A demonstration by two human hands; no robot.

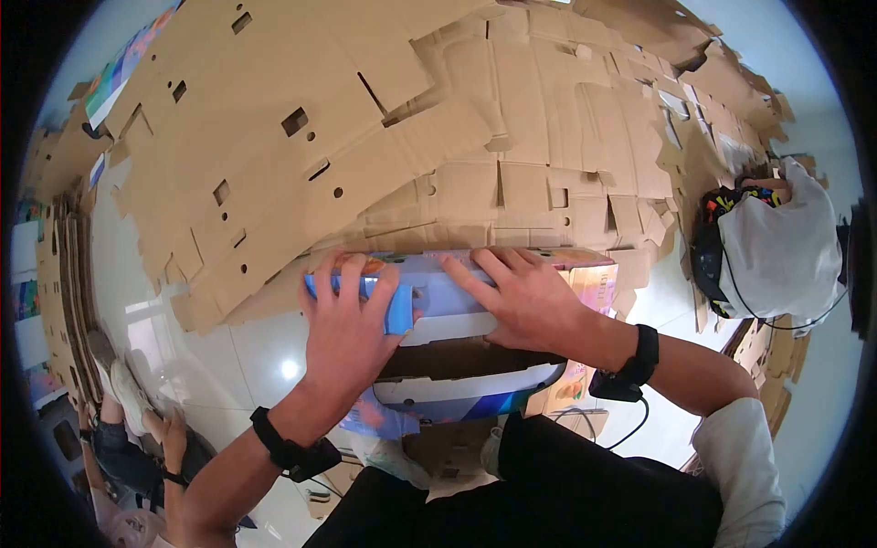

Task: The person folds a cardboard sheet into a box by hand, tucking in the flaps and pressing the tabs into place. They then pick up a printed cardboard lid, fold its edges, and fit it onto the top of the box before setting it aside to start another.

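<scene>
A printed cardboard box [470, 399], purple and blue with an orange end, sits before my legs. Its brown inside shows through a wide opening on the near side. My left hand [345, 324] grips the box's left end, its fingers bent over the far edge beside a bright blue flap [399, 310]. On the right part of the upper panel lies my right hand [539, 300], fingers bent over the panel and thumb near the opening's edge. The undersides of both hands are hidden.
Large flattened cardboard sheets [274, 164] spread over the area ahead. Upright cardboard stacks [73, 283] stand at the left. Another person's hands and shoes [128, 397] show at lower left. A person in a white top [781, 242] is at the right. Dark cables [630, 429] hang by my right wrist.
</scene>
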